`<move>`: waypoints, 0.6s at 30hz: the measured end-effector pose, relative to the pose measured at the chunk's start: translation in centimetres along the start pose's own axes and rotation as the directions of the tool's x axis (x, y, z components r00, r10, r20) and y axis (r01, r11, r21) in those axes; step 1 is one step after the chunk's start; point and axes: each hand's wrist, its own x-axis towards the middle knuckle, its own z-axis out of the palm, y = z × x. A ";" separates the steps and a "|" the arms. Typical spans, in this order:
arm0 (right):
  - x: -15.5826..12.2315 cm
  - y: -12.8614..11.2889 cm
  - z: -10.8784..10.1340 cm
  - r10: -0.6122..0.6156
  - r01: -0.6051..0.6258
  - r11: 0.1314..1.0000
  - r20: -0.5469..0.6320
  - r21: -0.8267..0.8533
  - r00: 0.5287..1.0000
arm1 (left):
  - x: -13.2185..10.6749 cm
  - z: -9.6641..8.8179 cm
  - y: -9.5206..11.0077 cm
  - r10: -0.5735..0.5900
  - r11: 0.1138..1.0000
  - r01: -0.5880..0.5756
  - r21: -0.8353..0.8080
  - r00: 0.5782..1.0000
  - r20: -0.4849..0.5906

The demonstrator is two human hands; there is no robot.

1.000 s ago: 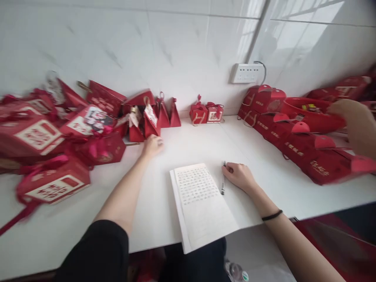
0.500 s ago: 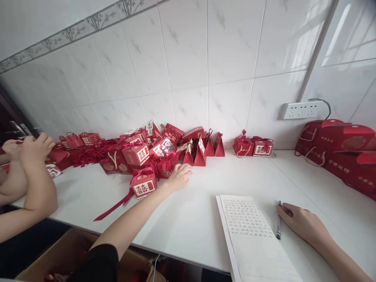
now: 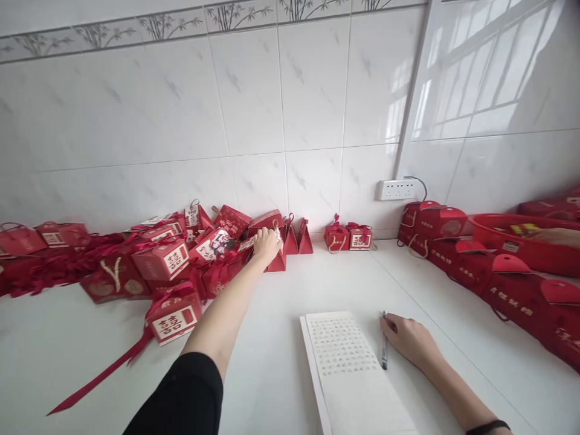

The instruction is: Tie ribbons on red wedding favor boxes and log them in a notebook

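My left hand (image 3: pixel 267 244) reaches to the heap by the wall, its fingers closed around the top of a small red triangular gift box (image 3: pixel 277 263) with a white tag. Part of that box is hidden behind the hand. My right hand (image 3: pixel 410 339) rests on the white table, fingers curled and closed at the upper part of a dark pen (image 3: pixel 384 353). Left of the pen lies a white notepad (image 3: pixel 362 399) with rows of handwriting. More triangular boxes (image 3: pixel 305 238) stand just right of my left hand.
Red gift boxes with ribbons (image 3: pixel 173 317) are heaped on the left. Two small boxes (image 3: pixel 360 237) stand by the wall. Larger red boxes (image 3: pixel 489 278) line the right, near a red plastic basin (image 3: pixel 498 232) with another person's hand (image 3: pixel 557 237) at it. A socket strip (image 3: pixel 396 190) is on the wall.
My left hand has moved up and forward from the table onto the triangular gift box. The view has turned right, bringing in the basin. My right hand stays by the pen.
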 end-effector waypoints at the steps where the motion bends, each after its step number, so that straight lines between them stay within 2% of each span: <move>1: 0.1 0.0 0.1 -0.006 0.006 1.000 -0.016 -0.001 1.000 | 0.4 0.5 0.5 -0.013 1.000 0.013 -0.018 1.000 -0.007; 4: 0.2 0.0 0.2 -0.027 0.028 1.000 -0.048 0.014 0.998 | 1.5 1.7 0.9 -0.078 0.994 0.077 -0.081 0.997 -0.015; 7: 0.3 0.0 0.3 -0.046 0.048 0.998 -0.049 0.045 0.998 | 2.0 2.6 0.5 -0.159 0.977 0.156 -0.146 0.987 -0.013; 9: 0.2 0.0 0.3 -0.053 0.055 0.997 -0.040 0.057 0.998 | 1.9 2.8 0.1 -0.174 0.966 0.165 -0.198 0.984 -0.029; 14: 0.2 -0.1 -0.1 -0.037 0.037 0.998 -0.013 0.044 0.999 | 0.3 1.4 0.5 -0.058 0.937 0.008 -0.350 0.989 -0.133; 18: 0.3 -0.3 -0.3 -0.024 0.028 0.993 -0.032 0.112 0.999 | -2.7 0.2 1.9 0.034 0.883 -0.132 -0.450 0.975 -0.220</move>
